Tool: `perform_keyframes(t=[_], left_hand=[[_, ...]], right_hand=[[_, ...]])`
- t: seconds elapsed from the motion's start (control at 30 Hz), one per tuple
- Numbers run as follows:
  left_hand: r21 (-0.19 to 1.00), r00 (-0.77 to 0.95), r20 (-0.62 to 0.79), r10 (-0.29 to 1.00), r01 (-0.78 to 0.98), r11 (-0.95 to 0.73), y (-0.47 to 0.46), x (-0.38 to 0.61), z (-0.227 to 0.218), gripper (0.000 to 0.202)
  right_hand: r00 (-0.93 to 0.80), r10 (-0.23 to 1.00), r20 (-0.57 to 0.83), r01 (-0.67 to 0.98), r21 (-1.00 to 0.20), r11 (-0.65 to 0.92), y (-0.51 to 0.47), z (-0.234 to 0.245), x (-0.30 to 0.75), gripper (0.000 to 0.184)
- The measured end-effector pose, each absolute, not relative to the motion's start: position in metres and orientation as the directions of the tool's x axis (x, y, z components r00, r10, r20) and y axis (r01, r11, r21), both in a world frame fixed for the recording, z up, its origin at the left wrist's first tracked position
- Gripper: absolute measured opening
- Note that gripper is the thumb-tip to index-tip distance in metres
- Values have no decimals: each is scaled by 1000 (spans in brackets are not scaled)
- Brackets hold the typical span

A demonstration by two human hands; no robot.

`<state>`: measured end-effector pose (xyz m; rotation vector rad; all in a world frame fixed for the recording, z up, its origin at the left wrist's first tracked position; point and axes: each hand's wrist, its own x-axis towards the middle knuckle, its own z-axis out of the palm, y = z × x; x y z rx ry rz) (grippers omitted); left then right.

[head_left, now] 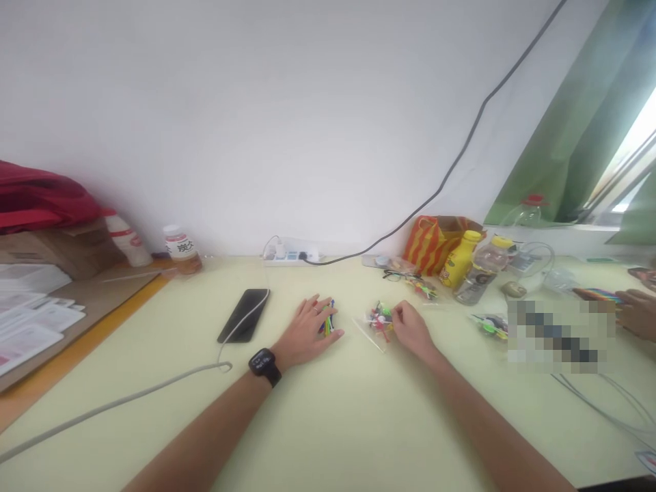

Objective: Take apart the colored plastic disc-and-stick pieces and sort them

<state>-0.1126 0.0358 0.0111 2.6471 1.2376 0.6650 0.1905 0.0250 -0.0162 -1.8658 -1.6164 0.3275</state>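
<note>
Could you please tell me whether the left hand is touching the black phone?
Apart: the head view shows a strip of pale tabletop between the left hand and the black phone.

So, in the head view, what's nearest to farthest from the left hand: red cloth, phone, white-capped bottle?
1. Phone: just left of the left hand.
2. White-capped bottle: farther left, near the wall.
3. Red cloth: at the picture's left edge.
</note>
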Motion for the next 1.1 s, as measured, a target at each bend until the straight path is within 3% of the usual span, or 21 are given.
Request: perform_keyframes(t=[0.2,0.37,0.53,0.73,1.0,1.1], left_hand=[[311,549,375,747,684,-660,34,-109,13,49],[315,544,405,734,671,-671,34,-106,17,50],[318,540,395,743,678,-663,33,-106,16,51],[301,559,376,739,680,-668,33,-107,16,53],[372,430,470,771,695,-615,33,-84,29,40],[405,450,422,788,684,-607,52,-67,40,37]], right_hand=[[155,942,298,806,-589,54,20,18,177,13],[-39,922,386,763,-584,277,30,67,169,16],[-219,914,342,646,-651,398,48,109,170,14],[-316,936,159,501,-810,306,63,129,183,16],[-308,929,206,525,-777,346,63,133,182,4],[-255,933,255,521,-777,355,62,137,186,7]])
